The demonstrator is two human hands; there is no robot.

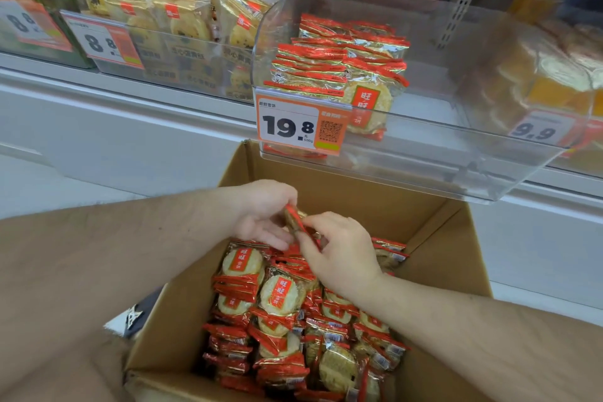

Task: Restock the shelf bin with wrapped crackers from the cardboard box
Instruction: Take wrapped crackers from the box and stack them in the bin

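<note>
Well, hidden: my right hand [339, 248] covers the lower end of the cracker packet [293, 219] I hold, and I cannot make out how many packets are in that stack; the bottom of the cardboard box [326, 192] is buried under packets.
Cut off: both my forearms run out of the picture, and the box's near edge is cropped.
Left hand [264, 215]: fingers curled round the packet from above and behind, holding it.
Right hand: thumb and forefinger pinching the packet's red edge, other fingers loosely bent.
Packet: above the box, between my hands, standing on edge, long axis tilted from upper left to lower right.
Box packets [280, 297]: some lie flat, many stand on edge in rows.
Clear bin [424, 127]: just above the box's far wall, overhanging it; a stack of packets [339, 59] fills its left part, and the right part is bare floor.
Price tag [300, 124]: clipped on the bin's front left, reads 19.8.
Neighbours: bins of other snacks [182, 16] on the left, and blurred orange ones on the right.
</note>
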